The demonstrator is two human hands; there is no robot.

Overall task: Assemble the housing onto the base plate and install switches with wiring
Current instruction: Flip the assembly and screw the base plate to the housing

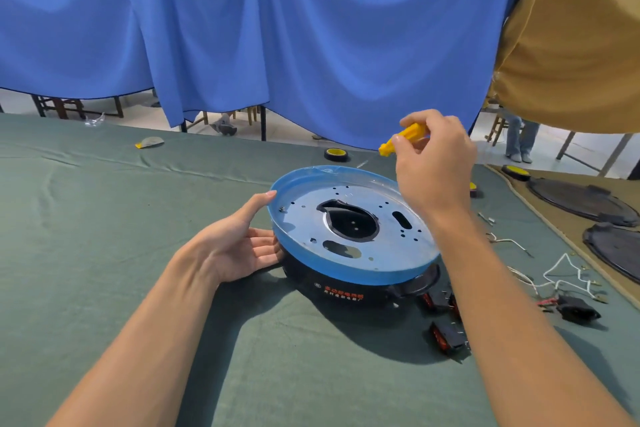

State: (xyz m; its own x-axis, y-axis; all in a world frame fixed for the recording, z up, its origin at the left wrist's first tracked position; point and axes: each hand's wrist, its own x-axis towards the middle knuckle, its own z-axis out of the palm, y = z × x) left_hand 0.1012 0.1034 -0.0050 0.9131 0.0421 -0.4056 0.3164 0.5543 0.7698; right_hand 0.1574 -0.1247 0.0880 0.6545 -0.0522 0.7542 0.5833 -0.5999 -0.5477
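A round metal base plate (374, 218) with a blue film rim lies tilted on top of the black housing (346, 289), which bears orange lettering. My left hand (239, 246) rests open against the left side of the housing, its thumb touching the plate's rim. My right hand (434, 163) hovers above the plate's far right edge and grips a yellow-handled screwdriver (403, 139), whose thin shaft points down-left. Black switches with red rockers (446, 336) lie to the right of the housing. White wires (568, 276) and a black socket (576, 308) lie further right.
A green cloth (138, 253) covers the table. A roll of tape (336, 153) sits behind the plate, a second roll (516, 172) at the right. Dark round housings (581, 199) rest on a brown mat at the right. Blue and tan curtains hang behind.
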